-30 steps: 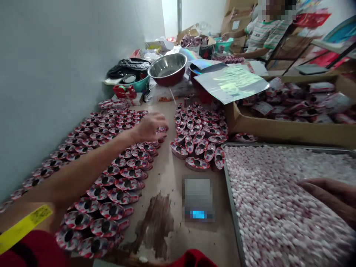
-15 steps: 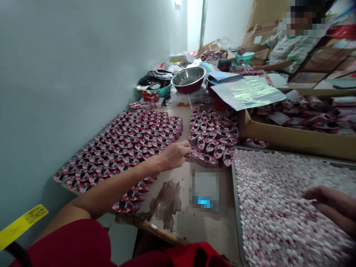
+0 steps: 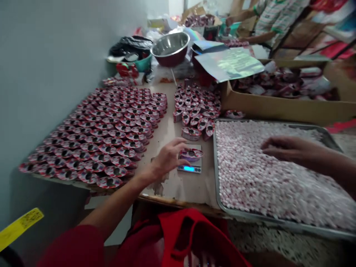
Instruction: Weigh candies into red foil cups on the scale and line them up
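Note:
My left hand (image 3: 167,158) reaches over the table with its fingers closed on the left edge of a small red-and-white foil cup (image 3: 191,153). That cup sits on a small digital scale (image 3: 189,168) with a lit blue display. My right hand (image 3: 286,148) lies palm down, fingers stretched out, on a heap of pink-and-white candies (image 3: 250,181) in a metal tray (image 3: 214,163). Several rows of the same cups (image 3: 111,129) cover the table's left half. A looser cluster of cups (image 3: 196,111) stands just beyond the scale.
A cardboard box (image 3: 278,108) of packets lies behind the tray. A steel bowl (image 3: 169,46), a shiny foil sheet (image 3: 230,63) and clutter sit at the far end, where another person (image 3: 274,16) works. A grey wall runs along the left. A red bag (image 3: 191,237) is at the near edge.
My left hand came back from the cluster of cups with one cup and set it on the scale. My right hand moved left across the candies. The view tilted down.

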